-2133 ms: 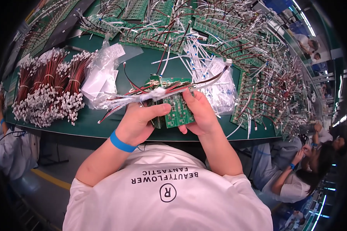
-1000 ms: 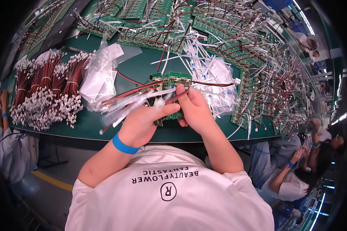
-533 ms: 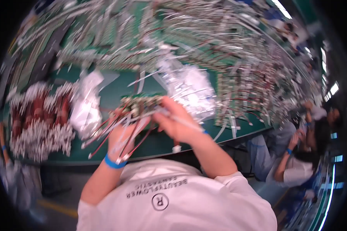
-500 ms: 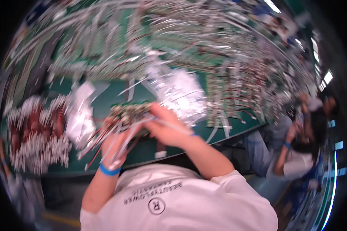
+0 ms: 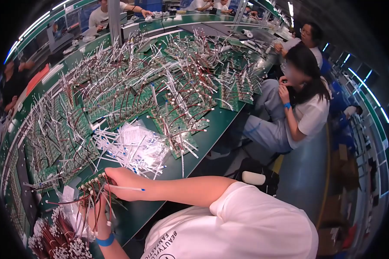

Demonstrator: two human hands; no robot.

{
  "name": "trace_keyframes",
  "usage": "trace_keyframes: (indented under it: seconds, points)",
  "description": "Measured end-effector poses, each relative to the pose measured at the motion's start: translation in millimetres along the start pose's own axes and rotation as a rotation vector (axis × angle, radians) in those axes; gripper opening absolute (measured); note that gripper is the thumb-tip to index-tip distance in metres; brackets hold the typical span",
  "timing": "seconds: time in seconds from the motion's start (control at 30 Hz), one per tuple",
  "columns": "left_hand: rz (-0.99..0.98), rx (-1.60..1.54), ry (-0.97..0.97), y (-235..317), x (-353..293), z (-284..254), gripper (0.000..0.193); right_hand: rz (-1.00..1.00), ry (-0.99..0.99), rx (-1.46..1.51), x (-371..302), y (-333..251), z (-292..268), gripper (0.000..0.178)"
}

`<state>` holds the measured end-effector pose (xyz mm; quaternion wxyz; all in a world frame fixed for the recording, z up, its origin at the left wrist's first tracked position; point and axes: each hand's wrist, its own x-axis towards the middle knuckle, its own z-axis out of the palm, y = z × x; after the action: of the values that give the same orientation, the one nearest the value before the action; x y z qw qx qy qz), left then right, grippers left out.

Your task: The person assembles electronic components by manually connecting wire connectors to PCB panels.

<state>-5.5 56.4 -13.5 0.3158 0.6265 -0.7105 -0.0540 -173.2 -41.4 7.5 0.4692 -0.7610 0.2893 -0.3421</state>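
Note:
A green circuit board (image 5: pixel 87 185) with a row of white connectors sits at the lower left, over the table's near edge. My left hand (image 5: pixel 100 219), with a blue band at the wrist, grips it from below; dangling wires partly cover those fingers. At the board's right end my right hand (image 5: pixel 124 183) is closed, its fingertips on the board beside the connectors. Whether they also pinch a plug is hidden. A white flat cable (image 5: pixel 127 188) with a blue tip crosses in front of my right hand. Dark red and black wires (image 5: pixel 109 207) hang from the board.
A clear bag heaped with white flat cables (image 5: pixel 138 144) lies beyond my hands. Wired green boards (image 5: pixel 121 101) cover much of the green table (image 5: pixel 218 129). Bundled red-brown wires with white plugs (image 5: pixel 58 237) lie lower left. A seated co-worker (image 5: pixel 307 103) is at the right.
The view has swung right and sharpened, so my hands and the board now appear lower left. Both hands still hold the board. More of the room and co-workers shows.

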Motion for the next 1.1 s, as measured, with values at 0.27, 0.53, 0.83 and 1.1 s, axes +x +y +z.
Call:
trace_keyframes:
  seconds: [0.27, 0.53, 0.83, 1.1]
  points:
    - [0.114, 0.422, 0.105, -10.9, 5.1, 17.0, 0.031, 0.033, 0.134, -0.07, 6.1, 9.2, 15.3, 0.019]
    - [-0.211, -0.292, 0.231, -34.9, 12.8, 49.0, 0.02, -0.002, 0.201, -0.151, 8.1, 16.4, 17.9, 0.017]
    - [-0.406, -0.756, 0.302, -14.9, 18.7, 48.1, 0.018, 0.026, 0.2, -0.224, 10.7, 18.9, 23.6, 0.017]
    - [-0.365, -0.738, 0.458, -2.8, 26.1, 55.4, 0.02, 0.017, 0.246, -0.254, 12.0, 25.9, 26.7, 0.017]
